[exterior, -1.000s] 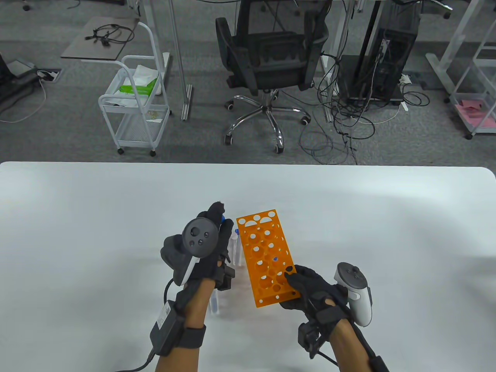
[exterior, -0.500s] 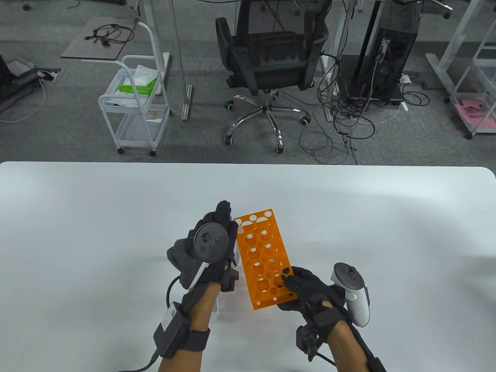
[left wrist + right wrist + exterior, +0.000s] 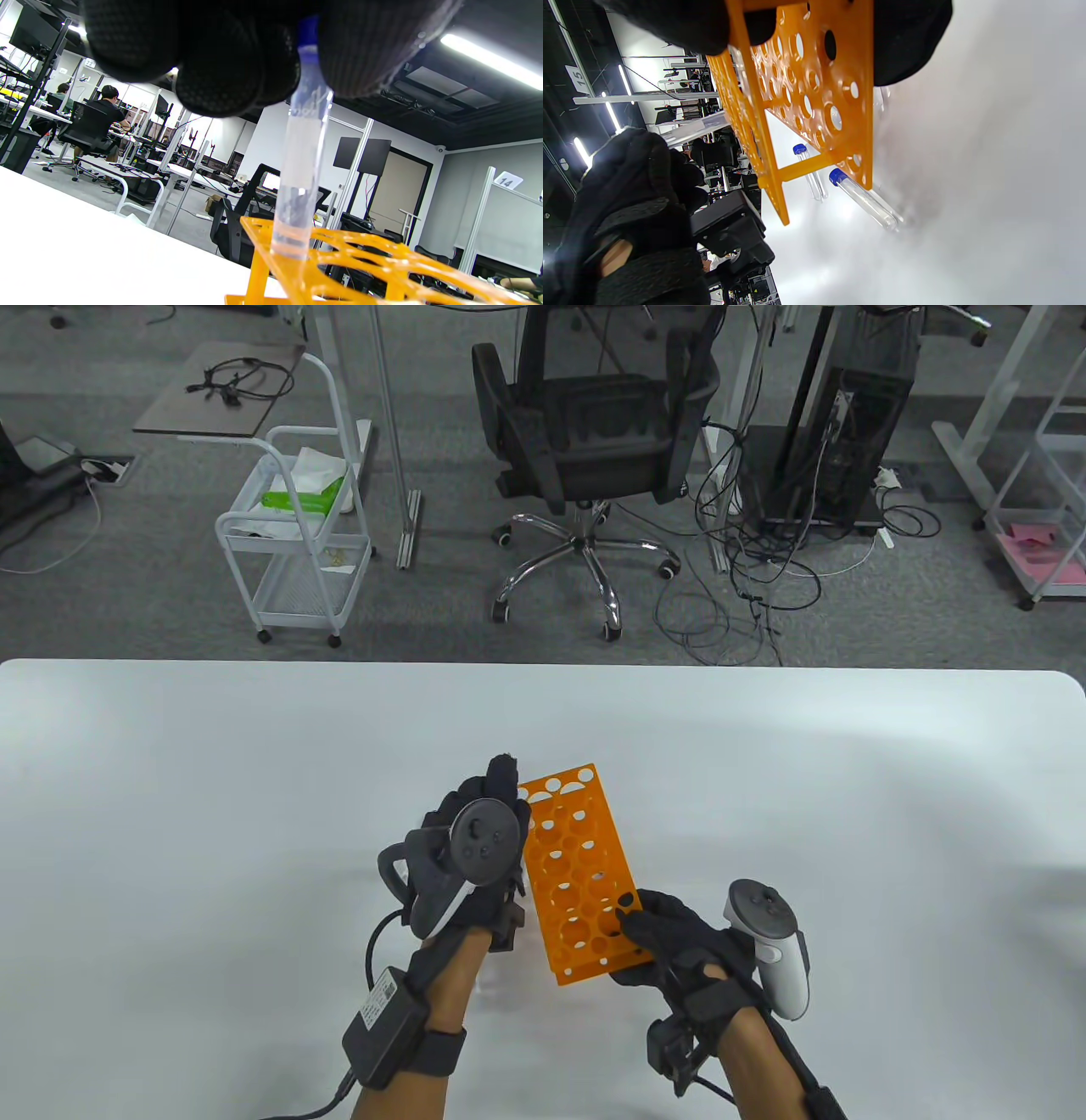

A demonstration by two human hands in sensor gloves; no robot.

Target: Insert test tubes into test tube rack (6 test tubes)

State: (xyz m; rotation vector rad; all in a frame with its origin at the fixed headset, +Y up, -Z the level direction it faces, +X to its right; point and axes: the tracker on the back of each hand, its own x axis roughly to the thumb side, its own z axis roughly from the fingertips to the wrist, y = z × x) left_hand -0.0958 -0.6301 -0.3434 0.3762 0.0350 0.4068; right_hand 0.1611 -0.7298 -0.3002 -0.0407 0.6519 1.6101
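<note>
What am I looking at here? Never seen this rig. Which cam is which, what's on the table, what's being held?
No robot: these are a person's two hands in black sensor gloves, each with a controller-like tracker strapped to its back.

The table view looks down on a white table. The other two cameras sit on the wrists, so they look tilted.

The left hand pinches a clear test tube by its blue-capped end; in the left wrist view its bottom is at a hole at the edge of the orange test tube rack. The right hand grips the rack's near corner, steadying it.

The right wrist view shows two more blue-capped tubes lying on the table beside the rack. Whether any tubes already stand in the rack I cannot tell.
</note>
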